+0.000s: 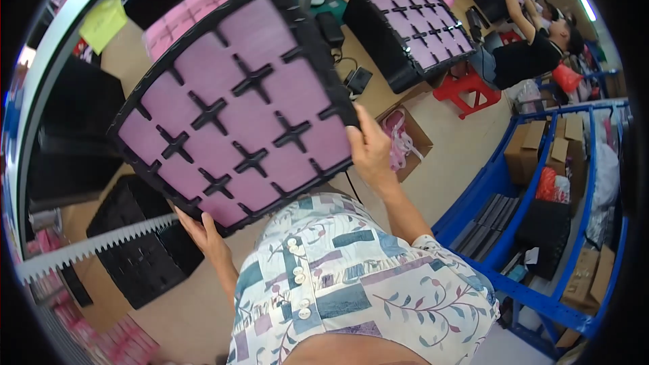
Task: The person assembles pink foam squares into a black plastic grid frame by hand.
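I hold a large black plastic tray (pixel 263 47) up in front of me, tilted, its broad face toward me. Flat pinkish-purple panels fill that face, parted by several black cross-shaped dividers. My left hand (pixel 206 240) grips the near left corner, thumb on the rim and fingers partly hidden behind it. At the right edge, my right hand (pixel 372 149) has its fingers wrapped round the rim. Beyond it on the table stands a similar black stack of trays (pixel 378 47) topped with the same purple panels.
A cardboard box (pixel 416 138) with pink strips sits on the floor by the table. Blue shelving (pixel 500 162) with cartons lines the right. More black trays (pixel 145 250) stand lower left, beside a toothed grey metal strip (pixel 101 247). A co-worker (pixel 520 54) handles a black tray near a red stool (pixel 466 94).
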### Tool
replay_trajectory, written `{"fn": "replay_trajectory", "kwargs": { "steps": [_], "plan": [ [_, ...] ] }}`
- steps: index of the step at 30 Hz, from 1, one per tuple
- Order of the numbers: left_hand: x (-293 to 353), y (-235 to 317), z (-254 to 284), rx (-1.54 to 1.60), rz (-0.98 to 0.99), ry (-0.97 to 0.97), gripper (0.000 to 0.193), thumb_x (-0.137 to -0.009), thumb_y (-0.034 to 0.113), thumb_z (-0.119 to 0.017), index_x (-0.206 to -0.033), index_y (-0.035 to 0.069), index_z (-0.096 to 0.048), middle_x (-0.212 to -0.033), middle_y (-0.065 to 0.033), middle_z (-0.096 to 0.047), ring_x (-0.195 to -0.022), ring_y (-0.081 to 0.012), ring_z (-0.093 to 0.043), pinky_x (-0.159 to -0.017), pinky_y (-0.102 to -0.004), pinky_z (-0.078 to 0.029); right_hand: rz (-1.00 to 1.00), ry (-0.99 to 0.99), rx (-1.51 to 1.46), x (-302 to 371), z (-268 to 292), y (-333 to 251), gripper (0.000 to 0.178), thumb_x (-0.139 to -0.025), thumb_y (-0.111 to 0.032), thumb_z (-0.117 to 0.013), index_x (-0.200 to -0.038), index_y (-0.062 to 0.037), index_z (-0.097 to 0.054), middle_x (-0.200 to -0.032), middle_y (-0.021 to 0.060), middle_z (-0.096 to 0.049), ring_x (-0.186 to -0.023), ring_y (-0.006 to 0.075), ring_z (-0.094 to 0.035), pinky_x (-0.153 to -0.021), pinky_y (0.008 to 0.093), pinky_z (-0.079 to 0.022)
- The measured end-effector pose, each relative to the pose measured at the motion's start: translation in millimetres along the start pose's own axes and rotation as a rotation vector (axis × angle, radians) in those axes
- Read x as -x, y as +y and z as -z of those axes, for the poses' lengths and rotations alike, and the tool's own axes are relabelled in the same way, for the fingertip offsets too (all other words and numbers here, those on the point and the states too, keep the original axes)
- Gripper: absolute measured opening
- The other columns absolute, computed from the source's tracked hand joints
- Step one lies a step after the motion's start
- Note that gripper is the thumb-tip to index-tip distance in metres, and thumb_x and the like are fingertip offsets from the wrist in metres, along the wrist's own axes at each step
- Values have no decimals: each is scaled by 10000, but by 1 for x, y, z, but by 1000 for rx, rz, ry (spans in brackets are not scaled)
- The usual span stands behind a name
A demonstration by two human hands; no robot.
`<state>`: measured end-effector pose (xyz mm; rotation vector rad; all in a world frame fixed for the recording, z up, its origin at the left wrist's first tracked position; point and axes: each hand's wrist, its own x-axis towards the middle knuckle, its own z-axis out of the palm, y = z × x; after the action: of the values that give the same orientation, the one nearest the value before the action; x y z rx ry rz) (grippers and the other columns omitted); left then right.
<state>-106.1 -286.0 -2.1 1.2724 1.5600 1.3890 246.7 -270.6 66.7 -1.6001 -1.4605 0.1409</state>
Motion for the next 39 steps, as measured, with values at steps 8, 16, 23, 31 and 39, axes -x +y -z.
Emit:
{"fn": "replay_trajectory", "kwargs": {
  "steps": [8, 16, 23, 31, 39],
  "plan": [
    [-66, 72, -180, 245, 47, -599, 444, -873, 77, -669, -1276, -17, -507, -940, -54, -609, -819, -110, -560, -749, -252, -478, -266, 129, 72, -64, 152, 137, 385, -965, -261, -586, -1197, 45, -610, -950, 69, -682, -911, 115, -596, -816, 266, -481],
    [-86, 66, -365, 185, -20, -805, 590, -863, 138, -702, -1342, -35, -404, -787, -33, -606, -708, -94, -560, -659, -249, -468, -353, 118, 321, -123, 206, 295, 451, -925, -396, -618, -1144, -6, -672, -992, 142, -710, -976, 230, -652, -876, 339, -477],
    [-81, 93, -421, -107, -106, -866, 761, -892, 253, -596, -1507, 108, -171, -716, -211, -610, -714, -399, -629, -709, -469, -488, -79, 172, 586, -172, 194, 341, 415, -913, -348, -617, -1143, -4, -648, -1062, 188, -665, -1004, 347, -621, -891, 409, -474],
    [-73, 97, -445, -370, -272, -855, 789, -936, 327, -524, -1487, -62, -115, -757, -269, -662, -706, -449, -657, -685, -521, -527, 183, -303, 506, -135, 76, 185, 552, -872, -378, -643, -1313, -58, -555, -1365, 159, -527, -1300, 319, -457, -1104, 468, -287],
    [-70, 88, -445, -359, -365, -858, 794, -937, 317, -545, -1470, -106, -135, -732, -274, -655, -691, -447, -657, -675, -521, -529, 270, -383, 443, -142, 70, 201, 571, -861, -404, -653, -1310, -64, -561, -1361, 145, -527, -1276, 326, -462, -1068, 472, -316]
  ]
}}
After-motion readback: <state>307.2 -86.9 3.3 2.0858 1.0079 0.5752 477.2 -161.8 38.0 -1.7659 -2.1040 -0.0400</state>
